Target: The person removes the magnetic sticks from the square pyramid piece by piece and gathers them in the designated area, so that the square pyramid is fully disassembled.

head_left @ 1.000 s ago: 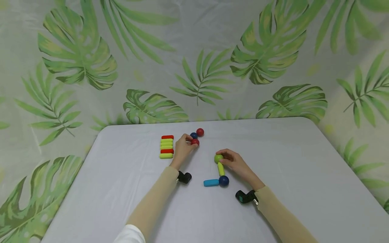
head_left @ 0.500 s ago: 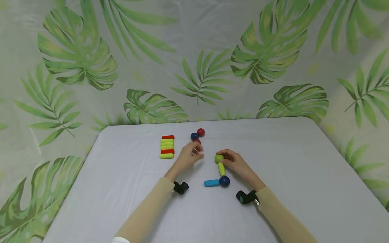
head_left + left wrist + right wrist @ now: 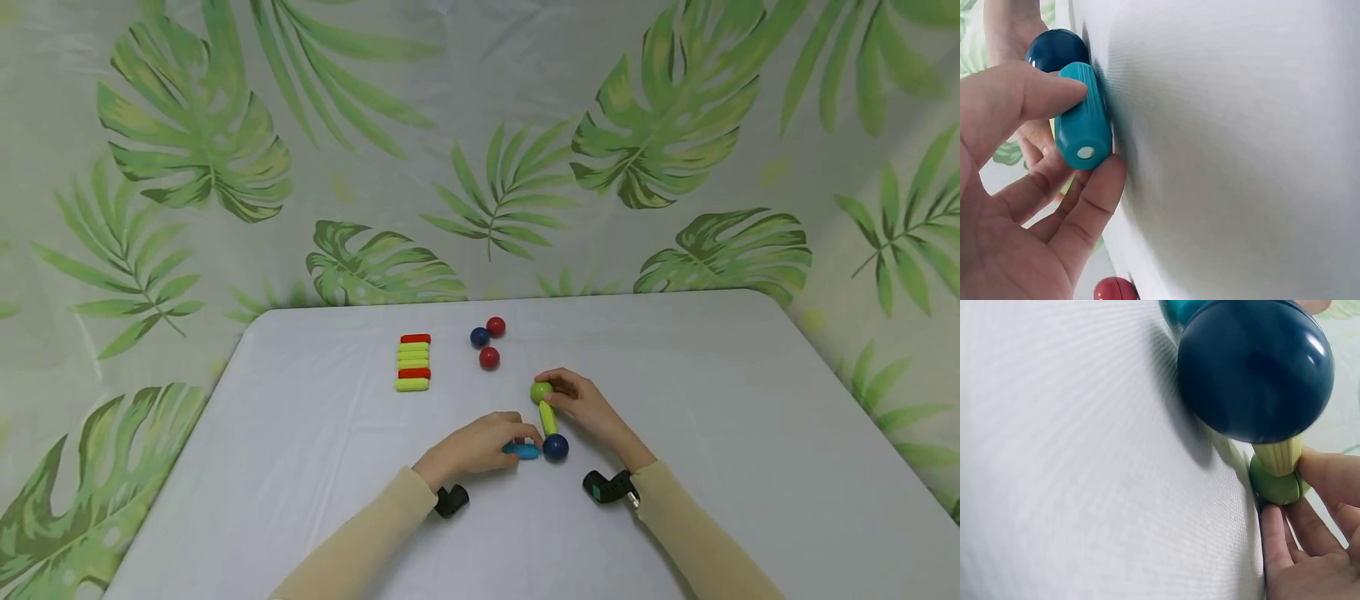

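Observation:
My left hand (image 3: 483, 444) pinches a blue magnetic rod (image 3: 1085, 122) between thumb and fingers; a pale round spot shows on its near end. The rod's far end meets a dark blue ball (image 3: 556, 447). From that ball a yellow-green rod (image 3: 548, 418) runs back to a green ball (image 3: 541, 392). My right hand (image 3: 588, 408) grips the green ball with thumb and fingertips. In the right wrist view the dark blue ball (image 3: 1257, 369) looms large and partly covers the yellow-green rod (image 3: 1279, 456).
Farther back on the white table (image 3: 675, 375) are two red balls, one (image 3: 489, 358) nearer me, and a small dark blue ball (image 3: 480, 337). Left of them lies a row of red and yellow-green rods (image 3: 413, 363). A leaf-patterned cloth hangs behind.
My left hand has let go of the near red ball at the back and come toward me onto the blue rod. My right hand stays on the green ball.

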The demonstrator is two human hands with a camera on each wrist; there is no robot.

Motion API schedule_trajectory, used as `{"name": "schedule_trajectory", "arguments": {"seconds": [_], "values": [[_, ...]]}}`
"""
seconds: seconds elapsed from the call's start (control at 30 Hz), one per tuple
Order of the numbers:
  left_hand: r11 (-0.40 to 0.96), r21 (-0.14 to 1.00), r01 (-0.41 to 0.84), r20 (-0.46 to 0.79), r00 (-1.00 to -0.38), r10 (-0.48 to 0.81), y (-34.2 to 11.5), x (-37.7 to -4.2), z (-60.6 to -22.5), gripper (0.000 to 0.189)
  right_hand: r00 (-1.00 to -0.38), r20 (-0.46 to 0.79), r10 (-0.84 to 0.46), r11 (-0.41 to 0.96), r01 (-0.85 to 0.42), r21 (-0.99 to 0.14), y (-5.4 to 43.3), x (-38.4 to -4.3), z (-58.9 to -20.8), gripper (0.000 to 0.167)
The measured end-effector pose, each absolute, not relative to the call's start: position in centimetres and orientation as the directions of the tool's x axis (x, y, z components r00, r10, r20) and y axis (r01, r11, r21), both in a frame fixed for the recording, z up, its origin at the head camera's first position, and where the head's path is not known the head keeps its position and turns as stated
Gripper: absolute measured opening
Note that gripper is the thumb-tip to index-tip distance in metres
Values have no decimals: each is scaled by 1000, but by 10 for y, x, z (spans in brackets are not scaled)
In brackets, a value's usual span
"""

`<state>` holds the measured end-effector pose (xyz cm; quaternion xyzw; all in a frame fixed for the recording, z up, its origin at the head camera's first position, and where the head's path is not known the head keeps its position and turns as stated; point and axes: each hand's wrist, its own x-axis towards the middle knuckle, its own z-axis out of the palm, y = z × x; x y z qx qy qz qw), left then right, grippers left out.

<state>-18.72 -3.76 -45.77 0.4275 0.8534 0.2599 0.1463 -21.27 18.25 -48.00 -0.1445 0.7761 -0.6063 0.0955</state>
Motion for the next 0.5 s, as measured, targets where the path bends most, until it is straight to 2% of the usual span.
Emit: {"name": "schedule_trajectory", "arguments": {"seconds": [0.1, 0.27, 0.4, 0.5], "values": [[498, 621, 605, 11, -642, 767, -50, -188, -454, 27, -942, 21, -335, 241, -107, -965, 182, -213, -481, 31], [558, 705, 439, 54, -817, 575, -92, -198, -453, 20, -947, 8, -320, 267, -99, -959, 184, -212, -483, 30], [684, 662, 306, 53, -930, 365, -127, -207, -454, 19, -949, 9, -316, 276, -101, -956, 185, -212, -484, 30], [762, 593, 261, 67, -959, 276, -144, -212, -455, 19, -949, 3, -314, 274, -94, -957, 185, -212, -483, 30]]}}
